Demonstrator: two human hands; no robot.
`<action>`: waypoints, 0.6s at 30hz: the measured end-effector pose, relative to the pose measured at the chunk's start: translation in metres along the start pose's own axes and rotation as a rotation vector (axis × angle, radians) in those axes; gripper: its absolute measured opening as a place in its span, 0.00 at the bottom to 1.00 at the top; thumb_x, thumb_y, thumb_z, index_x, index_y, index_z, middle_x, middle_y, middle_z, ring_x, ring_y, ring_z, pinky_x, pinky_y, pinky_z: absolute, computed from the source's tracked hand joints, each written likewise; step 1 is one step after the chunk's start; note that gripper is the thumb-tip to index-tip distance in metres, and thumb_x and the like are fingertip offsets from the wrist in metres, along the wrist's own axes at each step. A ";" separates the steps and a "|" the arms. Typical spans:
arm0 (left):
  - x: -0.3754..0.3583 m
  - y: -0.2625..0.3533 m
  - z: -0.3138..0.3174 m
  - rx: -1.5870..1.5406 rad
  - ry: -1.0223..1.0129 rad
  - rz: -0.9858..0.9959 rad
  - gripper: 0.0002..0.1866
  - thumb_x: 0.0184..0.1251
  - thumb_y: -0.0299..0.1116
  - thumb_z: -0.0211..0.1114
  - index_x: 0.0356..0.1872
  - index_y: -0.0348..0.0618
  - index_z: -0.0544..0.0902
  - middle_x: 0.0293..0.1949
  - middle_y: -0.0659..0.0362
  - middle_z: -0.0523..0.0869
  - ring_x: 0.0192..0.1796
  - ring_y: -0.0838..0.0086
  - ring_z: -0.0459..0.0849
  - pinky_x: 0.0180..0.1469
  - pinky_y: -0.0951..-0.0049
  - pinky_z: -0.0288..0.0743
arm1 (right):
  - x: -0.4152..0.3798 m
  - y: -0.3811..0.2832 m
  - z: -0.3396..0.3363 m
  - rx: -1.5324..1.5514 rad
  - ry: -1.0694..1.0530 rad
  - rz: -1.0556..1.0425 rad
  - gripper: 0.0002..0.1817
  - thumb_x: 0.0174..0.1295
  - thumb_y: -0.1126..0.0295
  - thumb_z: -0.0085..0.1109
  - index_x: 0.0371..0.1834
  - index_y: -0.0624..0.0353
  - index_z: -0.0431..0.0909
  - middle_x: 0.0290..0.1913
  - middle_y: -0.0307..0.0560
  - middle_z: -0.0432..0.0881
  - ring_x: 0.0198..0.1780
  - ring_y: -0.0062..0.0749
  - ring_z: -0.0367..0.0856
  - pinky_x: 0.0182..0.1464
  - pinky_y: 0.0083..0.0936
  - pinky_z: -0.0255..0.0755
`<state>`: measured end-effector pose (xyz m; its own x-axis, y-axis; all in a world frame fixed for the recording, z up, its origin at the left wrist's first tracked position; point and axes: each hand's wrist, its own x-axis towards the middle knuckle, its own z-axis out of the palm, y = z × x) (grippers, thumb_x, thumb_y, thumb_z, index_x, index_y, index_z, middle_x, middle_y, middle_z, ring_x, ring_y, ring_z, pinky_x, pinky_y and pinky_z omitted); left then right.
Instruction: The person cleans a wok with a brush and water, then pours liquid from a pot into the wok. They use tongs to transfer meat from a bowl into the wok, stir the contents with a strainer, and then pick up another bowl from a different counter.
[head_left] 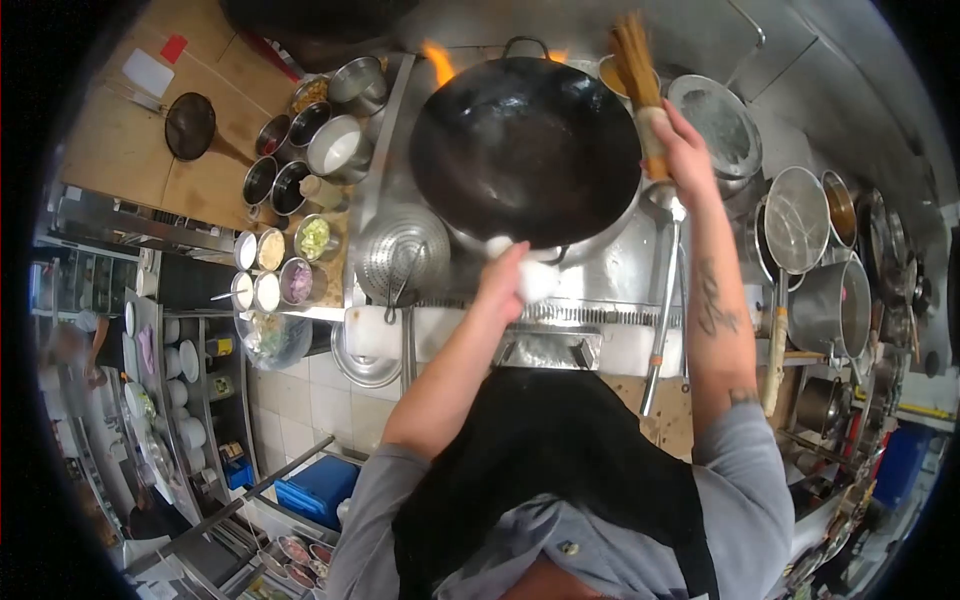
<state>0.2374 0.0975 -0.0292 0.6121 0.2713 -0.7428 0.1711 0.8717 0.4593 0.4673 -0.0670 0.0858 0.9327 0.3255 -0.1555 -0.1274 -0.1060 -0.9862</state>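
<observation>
A big dark wok [525, 150] sits over the burner, with orange flame [438, 62] showing behind its rim. My left hand [505, 280] is closed on a white cloth [538, 281] at the wok's near edge. To the right of the wok, my right hand [680, 148] grips a bamboo brush [636, 70], its bristles pointing up and away from me. Below that hand lies a long-handled metal ladle [668, 290]. A perforated metal strainer [402, 250] rests left of the wok.
Metal bowls [340, 147] and small ingredient containers [298, 281] stand at the left. At the right are a mesh strainer [797, 220], a round metal lid [715, 125] and a tall pot [835, 305]. Another person [90, 340] is at the far left.
</observation>
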 end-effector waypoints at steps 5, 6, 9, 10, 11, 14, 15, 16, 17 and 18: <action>0.022 -0.007 -0.010 0.094 -0.011 0.058 0.17 0.62 0.23 0.62 0.51 0.28 0.74 0.43 0.46 0.84 0.42 0.54 0.88 0.43 0.53 0.85 | 0.070 0.109 0.113 -0.264 -0.278 0.220 0.27 0.57 0.62 0.66 0.60 0.58 0.80 0.38 0.49 0.85 0.32 0.40 0.86 0.25 0.37 0.82; 0.021 -0.004 -0.009 0.102 -0.017 0.074 0.17 0.62 0.23 0.62 0.51 0.28 0.74 0.43 0.45 0.84 0.42 0.54 0.88 0.43 0.53 0.85 | 0.045 0.110 0.135 -0.247 -0.427 0.341 0.26 0.57 0.62 0.67 0.61 0.54 0.80 0.42 0.50 0.85 0.36 0.41 0.86 0.24 0.37 0.82; 0.015 -0.002 -0.007 0.124 -0.014 0.079 0.17 0.62 0.23 0.62 0.51 0.27 0.74 0.43 0.45 0.84 0.41 0.54 0.88 0.43 0.52 0.85 | 0.009 0.108 0.148 -0.282 -0.810 0.346 0.28 0.57 0.60 0.68 0.63 0.51 0.80 0.50 0.54 0.85 0.45 0.44 0.85 0.39 0.36 0.83; 0.015 -0.001 -0.007 0.140 0.002 0.067 0.17 0.62 0.23 0.62 0.51 0.27 0.73 0.43 0.45 0.84 0.41 0.54 0.88 0.43 0.52 0.85 | 0.012 0.100 0.121 -0.406 -0.871 0.229 0.28 0.58 0.59 0.67 0.63 0.54 0.80 0.51 0.55 0.85 0.44 0.44 0.86 0.45 0.35 0.83; 0.014 0.000 -0.007 0.170 0.015 0.052 0.18 0.62 0.24 0.62 0.51 0.27 0.73 0.43 0.46 0.84 0.41 0.54 0.88 0.43 0.52 0.85 | 0.067 0.128 0.081 -0.795 -0.974 -0.248 0.26 0.59 0.58 0.65 0.61 0.54 0.81 0.52 0.56 0.85 0.44 0.45 0.87 0.49 0.35 0.81; 0.021 0.000 -0.004 0.038 -0.032 -0.078 0.17 0.61 0.24 0.63 0.50 0.28 0.74 0.43 0.46 0.84 0.40 0.54 0.87 0.42 0.52 0.85 | 0.076 0.054 0.048 -1.389 0.026 -0.161 0.18 0.63 0.56 0.57 0.49 0.54 0.84 0.54 0.58 0.84 0.52 0.50 0.85 0.54 0.40 0.79; 0.022 0.000 0.000 0.072 -0.024 -0.062 0.16 0.61 0.24 0.63 0.50 0.28 0.74 0.43 0.46 0.84 0.40 0.55 0.87 0.42 0.52 0.85 | 0.087 0.049 0.037 -1.320 0.087 -0.162 0.24 0.63 0.55 0.58 0.59 0.57 0.80 0.53 0.60 0.84 0.51 0.51 0.85 0.52 0.39 0.80; 0.020 -0.002 0.001 0.102 -0.009 -0.047 0.16 0.61 0.24 0.63 0.49 0.29 0.75 0.42 0.46 0.84 0.40 0.55 0.87 0.42 0.52 0.85 | 0.083 0.050 0.031 -1.111 0.123 -0.231 0.26 0.64 0.55 0.59 0.62 0.57 0.77 0.53 0.59 0.84 0.50 0.49 0.86 0.51 0.38 0.80; 0.016 -0.004 -0.001 0.129 0.013 -0.033 0.16 0.61 0.24 0.63 0.49 0.29 0.75 0.42 0.46 0.84 0.40 0.55 0.87 0.42 0.52 0.85 | 0.074 0.056 0.028 -0.900 0.149 -0.293 0.29 0.64 0.54 0.60 0.65 0.58 0.75 0.53 0.58 0.85 0.49 0.46 0.86 0.50 0.38 0.80; 0.011 -0.002 -0.002 0.130 0.040 0.005 0.15 0.62 0.25 0.63 0.48 0.29 0.76 0.42 0.46 0.84 0.40 0.56 0.87 0.42 0.52 0.85 | 0.067 0.059 0.023 -0.682 0.178 -0.358 0.31 0.64 0.54 0.61 0.68 0.58 0.73 0.53 0.57 0.85 0.48 0.44 0.87 0.49 0.37 0.80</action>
<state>0.2418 0.0996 -0.0390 0.5821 0.2941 -0.7581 0.2680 0.8108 0.5204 0.5145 -0.0294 0.0154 0.9252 0.2997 0.2329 0.3720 -0.5948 -0.7126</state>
